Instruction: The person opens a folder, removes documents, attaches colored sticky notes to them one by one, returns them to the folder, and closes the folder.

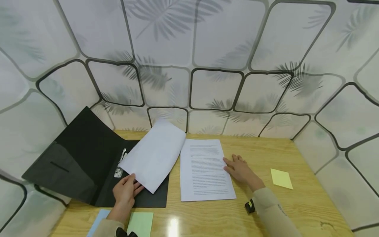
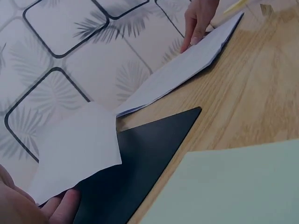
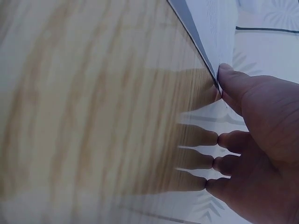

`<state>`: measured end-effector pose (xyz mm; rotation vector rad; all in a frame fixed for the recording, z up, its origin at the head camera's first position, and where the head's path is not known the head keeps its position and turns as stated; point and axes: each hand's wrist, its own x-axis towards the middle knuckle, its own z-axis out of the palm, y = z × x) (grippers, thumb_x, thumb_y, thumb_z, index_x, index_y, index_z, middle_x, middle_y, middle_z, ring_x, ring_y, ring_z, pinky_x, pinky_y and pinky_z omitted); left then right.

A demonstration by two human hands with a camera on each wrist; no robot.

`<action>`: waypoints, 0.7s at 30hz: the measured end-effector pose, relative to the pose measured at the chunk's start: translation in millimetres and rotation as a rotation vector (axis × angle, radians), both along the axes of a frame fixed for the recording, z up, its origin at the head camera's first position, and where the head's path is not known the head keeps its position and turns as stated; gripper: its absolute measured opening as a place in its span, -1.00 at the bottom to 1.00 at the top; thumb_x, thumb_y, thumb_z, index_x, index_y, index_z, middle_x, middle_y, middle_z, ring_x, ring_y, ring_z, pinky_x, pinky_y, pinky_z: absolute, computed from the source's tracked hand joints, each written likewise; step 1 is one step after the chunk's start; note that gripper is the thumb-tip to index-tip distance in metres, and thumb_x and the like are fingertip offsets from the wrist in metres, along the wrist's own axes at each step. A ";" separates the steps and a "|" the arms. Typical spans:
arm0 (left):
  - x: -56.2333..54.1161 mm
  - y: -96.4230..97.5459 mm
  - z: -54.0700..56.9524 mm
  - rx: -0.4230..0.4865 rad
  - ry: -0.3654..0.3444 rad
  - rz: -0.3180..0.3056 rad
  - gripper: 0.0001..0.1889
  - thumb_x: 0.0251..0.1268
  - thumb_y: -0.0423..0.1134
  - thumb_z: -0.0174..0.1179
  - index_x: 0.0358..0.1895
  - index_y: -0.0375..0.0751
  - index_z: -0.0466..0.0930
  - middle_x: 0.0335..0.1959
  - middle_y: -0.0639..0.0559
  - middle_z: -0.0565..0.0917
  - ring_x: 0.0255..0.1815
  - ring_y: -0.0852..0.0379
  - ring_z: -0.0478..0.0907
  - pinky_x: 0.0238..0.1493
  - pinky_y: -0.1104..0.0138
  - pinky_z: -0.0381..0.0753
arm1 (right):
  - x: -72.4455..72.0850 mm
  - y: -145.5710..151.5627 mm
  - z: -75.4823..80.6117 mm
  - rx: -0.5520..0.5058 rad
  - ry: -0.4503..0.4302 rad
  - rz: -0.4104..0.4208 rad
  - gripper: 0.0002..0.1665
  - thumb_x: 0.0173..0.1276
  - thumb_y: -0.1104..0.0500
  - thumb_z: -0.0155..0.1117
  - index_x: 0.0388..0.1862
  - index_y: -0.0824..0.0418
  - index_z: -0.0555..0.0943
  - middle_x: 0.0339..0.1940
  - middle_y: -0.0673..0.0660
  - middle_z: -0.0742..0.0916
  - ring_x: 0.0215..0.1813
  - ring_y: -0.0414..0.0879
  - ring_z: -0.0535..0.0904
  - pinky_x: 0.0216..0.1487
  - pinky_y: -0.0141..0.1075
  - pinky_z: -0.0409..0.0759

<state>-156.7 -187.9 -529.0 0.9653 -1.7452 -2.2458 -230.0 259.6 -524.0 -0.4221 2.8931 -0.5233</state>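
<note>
My left hand pinches the near-left corner of a blank-looking white sheet of paper, thumb on top and fingers beneath. That sheet is lifted and bent over the opened black folder, whose metal clip shows beside it. Just right of the folder lies a stack of printed pages, flat on the table. At the stack's right edge rests my right hand, fingers spread. The right wrist view has its thumb against the paper edge and the other fingertips on the wood.
A yellow sticky note lies at the right of the wooden table. Green paper and blue paper lie by my left forearm at the front. A patterned curtain-like wall encloses the back and sides.
</note>
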 end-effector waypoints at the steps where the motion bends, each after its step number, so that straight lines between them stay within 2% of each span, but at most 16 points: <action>1: 0.1 -0.4 -0.4 -0.019 -0.001 -0.008 -0.45 0.62 -0.21 0.13 0.48 -0.51 0.36 -0.13 -0.07 0.72 -0.46 0.37 0.74 -0.31 0.36 0.81 | 0.1 0.0 0.2 0.000 0.003 0.002 -0.38 0.72 0.01 0.03 0.62 0.25 0.37 0.61 0.70 0.15 0.62 0.70 -0.04 0.53 0.56 0.02; 4: 0.0 -2.4 -1.8 -0.081 0.011 -0.034 -0.45 0.62 -0.22 0.13 0.49 -0.51 0.37 0.18 -0.42 0.67 -0.44 0.42 0.72 -0.31 0.40 0.79 | 0.5 -0.2 1.2 -0.004 0.003 0.001 -0.38 0.73 0.01 0.03 0.62 0.25 0.37 0.61 0.70 0.15 0.62 0.70 -0.04 0.54 0.56 0.01; 6: 0.3 -4.5 -2.5 -0.125 0.024 -0.047 -0.44 0.61 -0.25 0.13 0.50 -0.53 0.36 0.33 -0.52 0.56 -0.43 0.48 0.69 -0.32 0.46 0.77 | 0.3 0.2 1.0 -0.007 -0.001 -0.002 -0.37 0.73 0.01 0.03 0.63 0.25 0.35 0.61 0.69 0.14 0.63 0.69 -0.05 0.55 0.55 -0.01; 8: 1.1 -6.8 -3.1 -0.163 0.042 -0.057 -0.44 0.59 -0.28 0.14 0.51 -0.53 0.35 0.38 -0.55 0.51 -0.42 0.53 0.67 -0.32 0.51 0.75 | 0.0 0.6 0.8 -0.008 -0.002 -0.004 -0.37 0.72 0.01 0.03 0.63 0.25 0.35 0.62 0.69 0.13 0.63 0.69 -0.06 0.55 0.55 -0.03; 13: 6.0 -10.2 -2.4 -0.241 0.089 -0.045 -0.39 0.52 -0.29 0.23 0.52 -0.52 0.35 0.34 -0.54 0.52 -0.40 0.60 0.65 -0.31 0.57 0.72 | -1.0 2.3 -1.5 -0.010 -0.005 -0.007 -0.35 0.72 -0.01 0.02 0.64 0.24 0.33 0.63 0.67 0.12 0.64 0.68 -0.07 0.56 0.55 -0.05; 16: 10.3 -12.7 -0.5 -0.347 0.102 -0.020 -0.36 0.50 -0.25 0.28 0.52 -0.46 0.36 0.31 -0.49 0.55 -0.40 0.72 0.58 -0.31 0.67 0.64 | -1.8 2.6 -2.9 -0.010 -0.008 -0.010 -0.35 0.72 0.00 0.02 0.65 0.22 0.32 0.64 0.66 0.12 0.64 0.67 -0.07 0.56 0.54 -0.06; 18: 11.7 -14.5 1.8 -0.415 0.111 -0.009 -0.35 0.50 -0.21 0.29 0.54 -0.41 0.37 0.34 -0.45 0.56 -0.20 0.60 0.70 -0.26 0.75 0.57 | -1.9 2.5 -3.3 -0.008 -0.007 -0.008 -0.36 0.72 0.00 0.02 0.64 0.22 0.33 0.64 0.66 0.12 0.64 0.67 -0.06 0.56 0.55 -0.04; 19: 11.7 -14.5 3.0 -0.442 0.126 -0.005 -0.35 0.50 -0.20 0.29 0.54 -0.38 0.38 0.35 -0.42 0.57 -0.13 0.62 0.68 -0.23 0.78 0.54 | -2.0 2.5 -3.4 -0.006 -0.006 -0.008 -0.36 0.72 0.00 0.02 0.64 0.21 0.33 0.63 0.66 0.13 0.64 0.67 -0.05 0.56 0.55 -0.04; 21: 10.0 -11.3 4.9 -0.520 0.195 -0.003 -0.40 0.48 -0.23 0.31 0.49 -0.38 0.46 0.35 -0.39 0.59 0.08 0.39 0.71 -0.16 0.81 0.49 | -1.8 2.4 -3.7 -0.002 -0.003 -0.007 -0.36 0.72 0.00 0.03 0.64 0.21 0.34 0.63 0.66 0.14 0.63 0.67 -0.04 0.56 0.54 -0.02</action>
